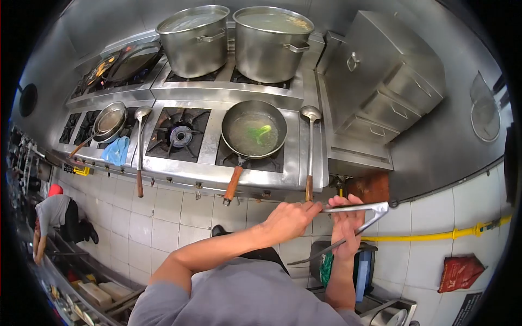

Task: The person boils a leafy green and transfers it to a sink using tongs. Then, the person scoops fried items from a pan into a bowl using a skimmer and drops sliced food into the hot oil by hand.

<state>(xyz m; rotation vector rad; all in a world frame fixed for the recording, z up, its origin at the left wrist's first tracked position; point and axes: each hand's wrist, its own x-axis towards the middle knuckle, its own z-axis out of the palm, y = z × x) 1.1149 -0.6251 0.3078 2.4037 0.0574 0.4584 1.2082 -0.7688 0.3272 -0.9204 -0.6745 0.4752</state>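
On my feed, the left hand [293,221] is closed on the end of one arm of the tongs [356,207], which are spread wide, their hinge to the right of the grip. The right hand [347,231] is loosely open and the tongs cross it; I can't tell how firmly it bears on them.

Ahead and left of the grip, the pan [237,113] sits on the stove with clear liquid and some greens [260,133] in it. Beyond it stand the left pot [197,54] and right pot [266,58], both holding liquid.

Just ahead of the grip, the near ladle's [310,146] handle overhangs the stove edge; the pan's handle juts out further left. Well left are the far ladle [140,144], a blue cloth [116,151] and a sieve [111,120]. Ahead and right stands a cabinet [375,81]. Right of the grip, a yellow pipe [421,237] runs above a red bag [461,271].
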